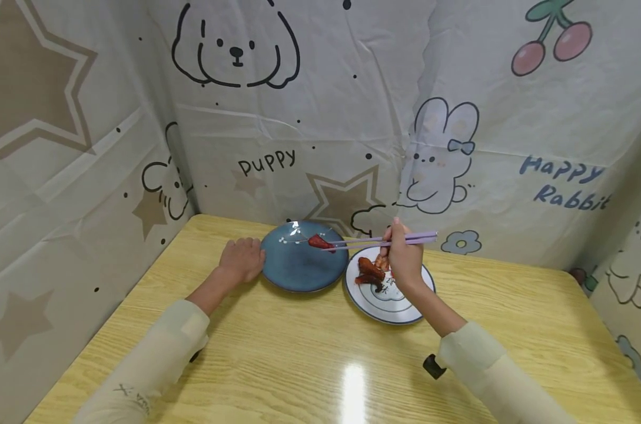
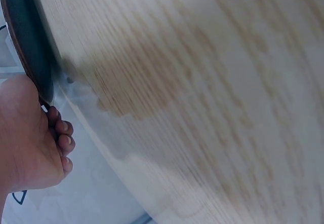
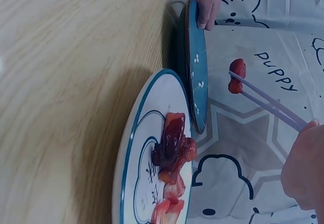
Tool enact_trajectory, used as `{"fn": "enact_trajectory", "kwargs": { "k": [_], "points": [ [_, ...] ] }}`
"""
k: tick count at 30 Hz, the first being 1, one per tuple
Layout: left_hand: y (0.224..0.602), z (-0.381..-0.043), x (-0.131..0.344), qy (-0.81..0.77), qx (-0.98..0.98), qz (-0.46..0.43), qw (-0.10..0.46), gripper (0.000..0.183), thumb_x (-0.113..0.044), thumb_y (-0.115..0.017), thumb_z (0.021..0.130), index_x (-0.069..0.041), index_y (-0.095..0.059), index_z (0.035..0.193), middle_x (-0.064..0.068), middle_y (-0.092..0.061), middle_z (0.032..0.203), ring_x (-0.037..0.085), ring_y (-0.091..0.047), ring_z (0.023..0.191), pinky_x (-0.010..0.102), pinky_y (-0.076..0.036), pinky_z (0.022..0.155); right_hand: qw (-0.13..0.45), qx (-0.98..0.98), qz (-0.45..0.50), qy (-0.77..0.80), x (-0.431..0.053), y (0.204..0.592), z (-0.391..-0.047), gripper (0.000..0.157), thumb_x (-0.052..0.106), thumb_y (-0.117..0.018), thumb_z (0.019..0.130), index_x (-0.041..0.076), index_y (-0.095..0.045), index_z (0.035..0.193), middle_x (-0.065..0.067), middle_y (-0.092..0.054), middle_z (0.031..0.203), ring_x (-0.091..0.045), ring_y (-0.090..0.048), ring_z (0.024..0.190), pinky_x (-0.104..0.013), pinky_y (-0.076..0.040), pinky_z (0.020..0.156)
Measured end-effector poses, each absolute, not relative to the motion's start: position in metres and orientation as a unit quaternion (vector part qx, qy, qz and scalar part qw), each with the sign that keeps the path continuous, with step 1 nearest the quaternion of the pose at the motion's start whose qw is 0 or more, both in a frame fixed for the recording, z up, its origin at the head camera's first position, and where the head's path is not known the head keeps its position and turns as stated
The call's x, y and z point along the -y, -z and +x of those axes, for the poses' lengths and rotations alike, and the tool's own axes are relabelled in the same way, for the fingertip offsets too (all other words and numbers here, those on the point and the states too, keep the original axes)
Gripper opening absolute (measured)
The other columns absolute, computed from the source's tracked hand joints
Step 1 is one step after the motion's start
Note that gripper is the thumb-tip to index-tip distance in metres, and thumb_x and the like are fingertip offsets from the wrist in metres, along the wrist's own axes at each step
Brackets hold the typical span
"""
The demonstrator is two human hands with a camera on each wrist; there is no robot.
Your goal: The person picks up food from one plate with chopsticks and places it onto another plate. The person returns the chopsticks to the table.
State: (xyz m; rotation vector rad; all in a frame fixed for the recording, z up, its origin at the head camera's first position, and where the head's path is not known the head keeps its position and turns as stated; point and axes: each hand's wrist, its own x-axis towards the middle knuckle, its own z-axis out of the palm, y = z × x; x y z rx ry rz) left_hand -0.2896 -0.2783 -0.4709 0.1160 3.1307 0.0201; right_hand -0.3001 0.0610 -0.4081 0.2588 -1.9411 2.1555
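Note:
In my right hand (image 1: 407, 259) I hold a pair of light purple chopsticks (image 1: 412, 238). Their tips pinch a glossy red piece of food (image 1: 320, 242), probably meat, held above the blue plate (image 1: 304, 274) and apart from it in the right wrist view. My left hand (image 1: 242, 259) is at that plate's left edge, gripping the rim, with the thumb against it and the fingers (image 2: 65, 142) curled. Beneath my right hand stands a white plate (image 1: 391, 315) with a blue rim, bearing several dark red and orange food pieces (image 3: 172, 143).
Both plates stand side by side near the back of the wooden table (image 1: 278, 353). A printed cloth (image 1: 346, 118) hangs behind and along the sides. A black strap piece (image 1: 434, 366) shows by the right sleeve.

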Motion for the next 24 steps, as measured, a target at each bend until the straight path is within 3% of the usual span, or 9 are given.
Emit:
{"fn": "enact_trajectory", "kwargs": {
  "k": [16,24],
  "points": [
    [0.472,-0.29,0.278,-0.01,-0.999,0.037,0.006,0.039,-0.025,-0.031,0.108,0.007,-0.053,0.116,0.024,-0.058,0.116,0.039,-0.054,0.11,0.053,-0.039,0.089,0.15,0.673,0.08,-0.72,-0.093,0.401,-0.293,0.046,0.028,-0.044,0.107,-0.001,-0.052,0.072,-0.003,-0.05,0.051,-0.008,-0.047,0.041,-0.022,-0.04,0.04],
    [0.472,-0.29,0.278,-0.006,-0.999,0.04,-0.002,0.033,-0.023,-0.033,0.107,0.002,-0.052,0.101,0.017,-0.056,0.097,0.034,-0.054,0.094,0.047,-0.04,0.079,0.159,0.672,0.088,-0.718,-0.108,0.398,-0.287,0.049,0.027,-0.044,0.108,-0.008,-0.049,0.074,-0.002,-0.049,0.05,-0.007,-0.047,0.041,-0.02,-0.04,0.04]
  ]
}}
